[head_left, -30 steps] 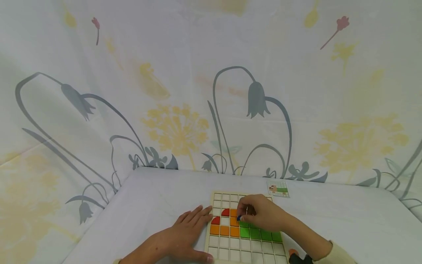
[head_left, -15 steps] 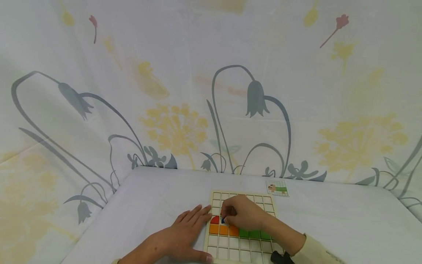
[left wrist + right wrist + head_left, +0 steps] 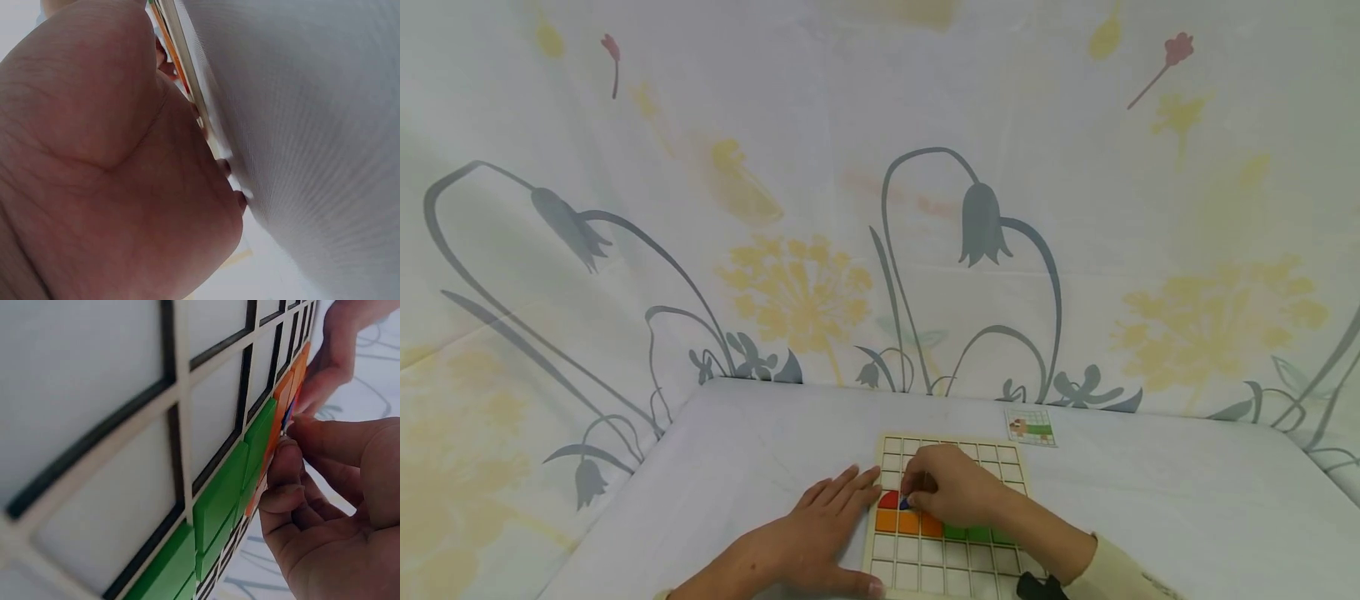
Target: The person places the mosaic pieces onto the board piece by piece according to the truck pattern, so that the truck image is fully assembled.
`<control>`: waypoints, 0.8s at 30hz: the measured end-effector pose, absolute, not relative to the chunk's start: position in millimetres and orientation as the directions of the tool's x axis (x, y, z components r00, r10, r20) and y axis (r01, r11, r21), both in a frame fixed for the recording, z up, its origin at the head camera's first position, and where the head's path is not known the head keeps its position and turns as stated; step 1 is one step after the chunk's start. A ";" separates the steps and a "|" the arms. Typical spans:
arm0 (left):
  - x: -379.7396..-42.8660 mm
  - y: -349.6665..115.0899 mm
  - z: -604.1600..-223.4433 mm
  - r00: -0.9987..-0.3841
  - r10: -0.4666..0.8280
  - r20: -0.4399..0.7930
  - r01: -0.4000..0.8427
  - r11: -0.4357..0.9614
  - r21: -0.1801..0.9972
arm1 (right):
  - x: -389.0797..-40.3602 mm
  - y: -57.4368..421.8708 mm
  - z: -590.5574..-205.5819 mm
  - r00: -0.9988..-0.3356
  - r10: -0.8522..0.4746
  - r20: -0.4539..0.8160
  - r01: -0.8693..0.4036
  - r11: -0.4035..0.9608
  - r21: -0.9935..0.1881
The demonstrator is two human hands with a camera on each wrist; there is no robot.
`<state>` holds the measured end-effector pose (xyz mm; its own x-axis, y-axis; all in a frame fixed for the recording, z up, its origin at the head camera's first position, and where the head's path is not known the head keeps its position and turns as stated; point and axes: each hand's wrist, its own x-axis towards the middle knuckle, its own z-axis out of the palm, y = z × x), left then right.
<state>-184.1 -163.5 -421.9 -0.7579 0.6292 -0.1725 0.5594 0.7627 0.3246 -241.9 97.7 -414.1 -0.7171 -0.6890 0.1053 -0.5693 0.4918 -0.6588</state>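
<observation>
A pale wooden grid board (image 3: 907,575) lies on the white surface, part of its cells filled with coloured tiles. My right hand (image 3: 951,483) pinches a small blue tile (image 3: 904,504) between thumb and fingertips, at the cell just right of a red rounded tile (image 3: 888,500). Below it runs a row of orange tiles (image 3: 886,522) that continues in green tiles (image 3: 979,534). The right wrist view shows the blue tile (image 3: 288,414) mostly covered by the fingertips. Flat beside the board, my left hand (image 3: 820,533) has its fingers stretched out, touching the board's left edge.
A small picture card (image 3: 1032,427) with a coloured grid design lies beyond the board's far right corner. Behind the surface hangs a white cloth (image 3: 820,100) printed with flowers. A black object (image 3: 1037,586) shows by the right wrist.
My right hand has moved left across the board with the blue tile, from beside the orange tiles to the cell next to the red one. The left hand stays put.
</observation>
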 end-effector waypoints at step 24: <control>-183.2 -159.6 -424.3 -0.780 0.584 -0.225 0.505 0.800 0.324 | -186.9 269.6 -436.3 -0.674 -0.728 0.122 -0.525 0.357 -0.773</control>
<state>-183.2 -159.6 -424.3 -0.7804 0.5836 -0.2245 0.5050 0.8000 0.3240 -186.9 269.6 -436.3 -0.6743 -0.7283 0.1221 -0.5249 0.3565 -0.7729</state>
